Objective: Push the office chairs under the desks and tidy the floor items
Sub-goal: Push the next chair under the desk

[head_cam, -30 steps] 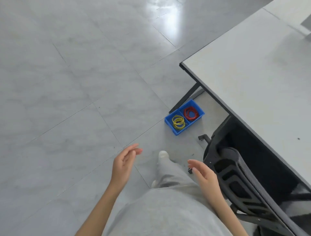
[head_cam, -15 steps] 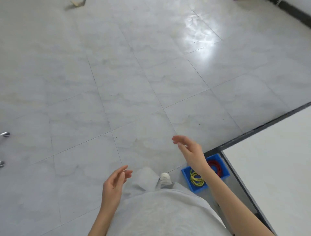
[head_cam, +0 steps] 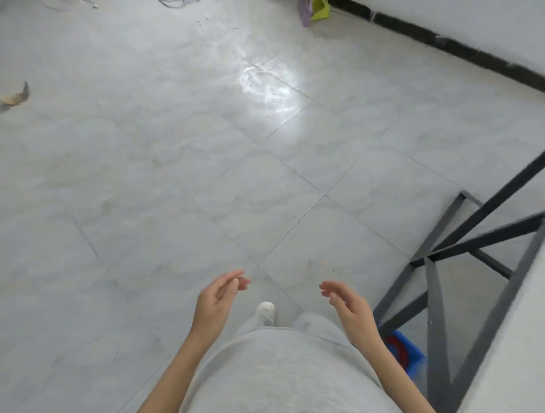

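My left hand (head_cam: 218, 297) and my right hand (head_cam: 348, 306) hang in front of my waist, fingers relaxed, holding nothing. A blue bin (head_cam: 408, 358) with red rubber bands sits on the floor at the lower right, partly hidden behind my right forearm and the black desk frame (head_cam: 433, 297). The white desk top (head_cam: 519, 353) fills the lower right corner. No office chair is in view.
Grey floor tiles (head_cam: 206, 177) spread ahead. A brownish scrap (head_cam: 14, 97) lies at the far left. A green and purple item (head_cam: 314, 10) and some cables (head_cam: 174, 3) lie at the top edge. A wall with black skirting (head_cam: 442, 41) runs along the upper right.
The view has swung left, away from the desk and chair, and the blue bin has slid to the lower right. My right hand has dropped back beside my left.
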Motion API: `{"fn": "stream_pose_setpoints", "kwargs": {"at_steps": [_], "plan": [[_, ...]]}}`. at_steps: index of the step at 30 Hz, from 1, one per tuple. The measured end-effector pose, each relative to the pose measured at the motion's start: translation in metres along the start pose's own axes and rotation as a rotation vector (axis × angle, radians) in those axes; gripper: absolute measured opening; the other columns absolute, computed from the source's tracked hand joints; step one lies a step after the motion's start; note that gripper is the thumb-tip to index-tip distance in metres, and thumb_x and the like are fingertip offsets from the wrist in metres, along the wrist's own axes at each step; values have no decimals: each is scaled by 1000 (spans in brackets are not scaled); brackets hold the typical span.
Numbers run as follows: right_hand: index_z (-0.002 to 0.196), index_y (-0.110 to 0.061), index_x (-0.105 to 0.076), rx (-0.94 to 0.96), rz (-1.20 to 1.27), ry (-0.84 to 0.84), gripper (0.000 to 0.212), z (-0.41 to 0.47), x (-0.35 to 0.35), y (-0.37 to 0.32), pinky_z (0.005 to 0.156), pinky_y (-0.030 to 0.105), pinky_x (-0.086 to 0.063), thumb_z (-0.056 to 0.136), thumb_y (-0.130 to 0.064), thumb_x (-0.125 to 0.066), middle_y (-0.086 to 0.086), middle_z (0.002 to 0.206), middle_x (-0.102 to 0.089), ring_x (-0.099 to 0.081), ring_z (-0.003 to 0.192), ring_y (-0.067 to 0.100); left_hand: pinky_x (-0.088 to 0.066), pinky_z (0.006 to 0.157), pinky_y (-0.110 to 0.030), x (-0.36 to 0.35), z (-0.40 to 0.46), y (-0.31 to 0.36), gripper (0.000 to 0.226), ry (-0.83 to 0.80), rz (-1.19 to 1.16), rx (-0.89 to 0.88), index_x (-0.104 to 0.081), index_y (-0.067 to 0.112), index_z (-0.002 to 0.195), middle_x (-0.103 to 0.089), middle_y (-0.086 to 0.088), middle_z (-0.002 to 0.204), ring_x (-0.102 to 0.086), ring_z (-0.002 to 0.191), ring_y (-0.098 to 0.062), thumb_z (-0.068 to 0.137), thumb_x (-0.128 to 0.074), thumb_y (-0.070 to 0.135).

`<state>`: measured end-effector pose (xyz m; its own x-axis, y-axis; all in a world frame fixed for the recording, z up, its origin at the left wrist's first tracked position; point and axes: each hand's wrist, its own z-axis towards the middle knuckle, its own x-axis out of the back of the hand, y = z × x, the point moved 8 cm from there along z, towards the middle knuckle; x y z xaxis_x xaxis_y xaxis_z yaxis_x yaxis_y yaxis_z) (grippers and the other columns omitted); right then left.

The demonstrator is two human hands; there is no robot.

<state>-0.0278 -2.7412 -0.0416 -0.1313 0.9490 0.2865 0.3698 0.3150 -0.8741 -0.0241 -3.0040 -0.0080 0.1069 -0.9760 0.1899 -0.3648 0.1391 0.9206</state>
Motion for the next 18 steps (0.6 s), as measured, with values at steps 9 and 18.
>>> {"fn": "stream_pose_setpoints", "kwargs": {"at_steps": [9, 18], "plan": [[90, -36, -60, -200, 161, 461, 38, 97, 91, 1, 80, 17, -48, 92, 0, -46, -32, 92, -66, -61, 91, -5, -48, 76, -8, -138, 246, 132, 25, -425, 180, -152, -63, 19, 103, -72, 18, 82, -67, 82, -3, 94, -45, 4], [96, -27, -60, -55, 229, 468, 31, 351, 250, -96, 78, 11, -46, 92, 0, -45, -16, 94, -67, -60, 84, -13, -52, 76, -13, -259, 397, 191, 25, -415, 145, -38, -65, 17, 102, -74, 6, 88, -68, 81, -9, 94, -45, 5]]}}
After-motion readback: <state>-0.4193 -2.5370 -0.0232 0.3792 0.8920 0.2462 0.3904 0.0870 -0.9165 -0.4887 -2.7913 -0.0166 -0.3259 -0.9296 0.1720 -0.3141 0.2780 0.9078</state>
